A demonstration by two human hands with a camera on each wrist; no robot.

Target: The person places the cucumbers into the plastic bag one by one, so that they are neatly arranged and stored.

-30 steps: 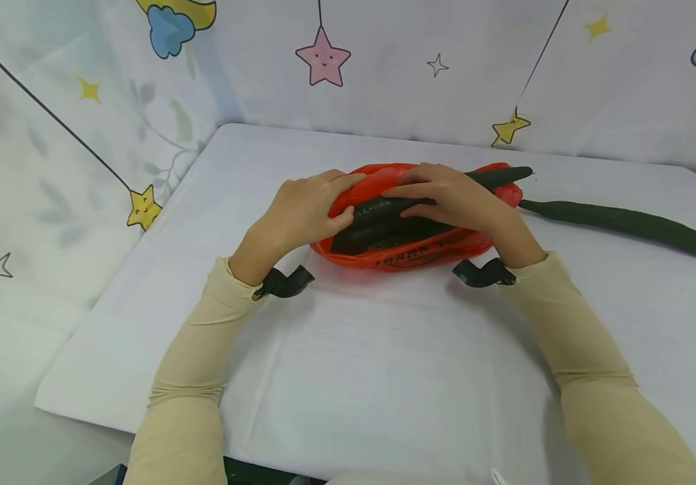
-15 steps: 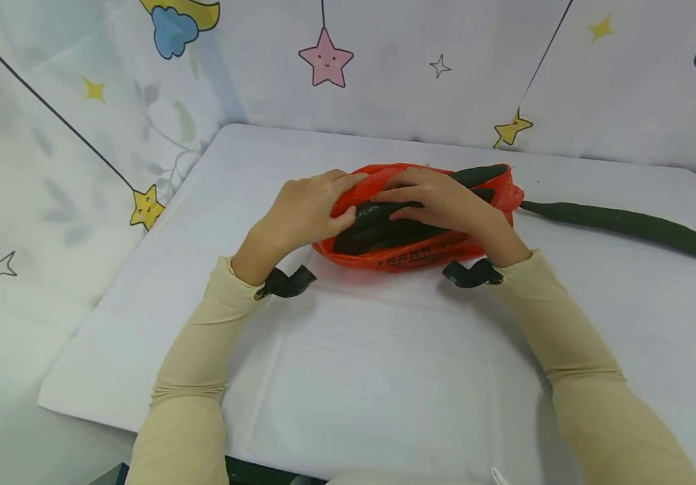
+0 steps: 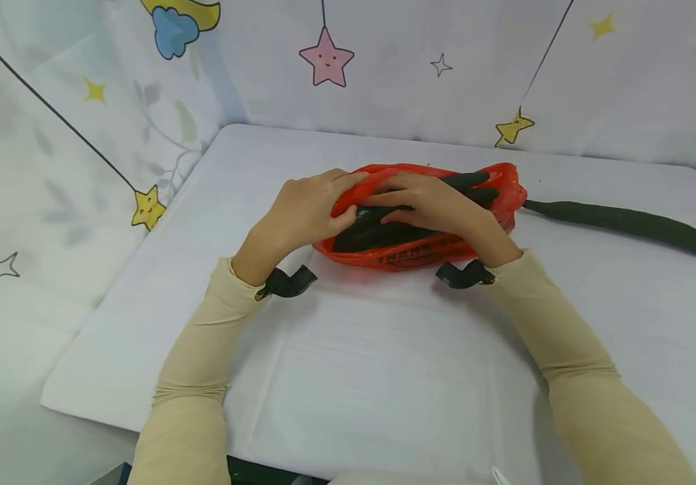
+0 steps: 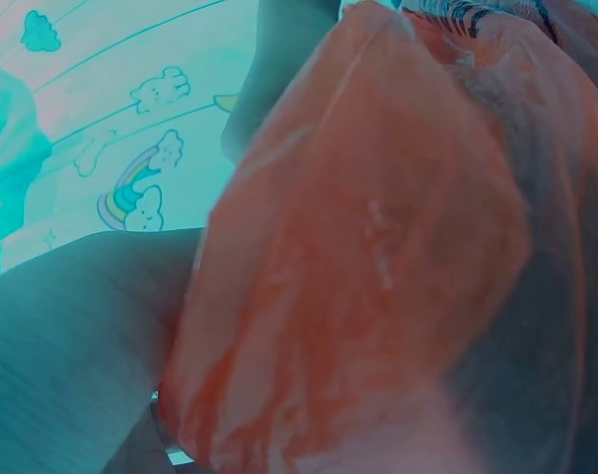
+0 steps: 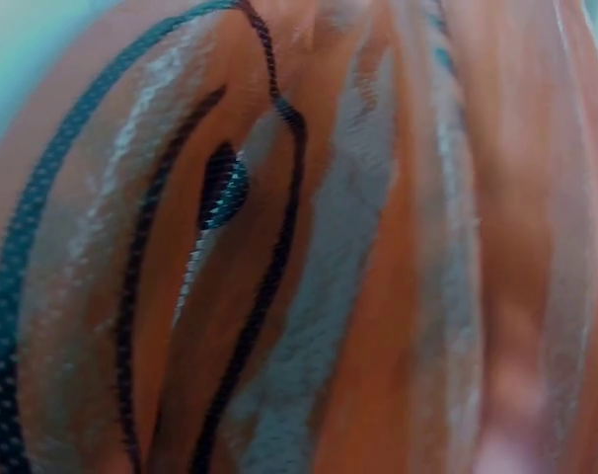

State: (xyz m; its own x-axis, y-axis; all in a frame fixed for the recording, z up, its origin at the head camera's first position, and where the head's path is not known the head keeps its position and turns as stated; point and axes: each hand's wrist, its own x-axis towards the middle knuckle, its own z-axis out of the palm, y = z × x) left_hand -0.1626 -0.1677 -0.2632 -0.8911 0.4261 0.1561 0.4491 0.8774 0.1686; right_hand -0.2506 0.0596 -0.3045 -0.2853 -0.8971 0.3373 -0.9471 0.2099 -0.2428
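Observation:
A red plastic bag with dark lettering lies on its side, opening upward, at the far middle of the table. Several dark green cucumbers lie lengthwise inside it. At its left end my left hand grips the bag, thumb at the rim and fingers over the back edge; bag film fills the left wrist view. My right hand reaches into the opening from the right, fingers curved over a cucumber whose right end shows beyond the hand. Printed red film covers the right wrist view.
To the right of the bag lies one loose cucumber, its thin tip against the bag's crumpled right end. The white table meets a cloth backdrop printed with stars and clouds.
My right hand has moved left with the cucumber, whose right end stuck out past the bag and now lies within it. The left hand has stayed in place.

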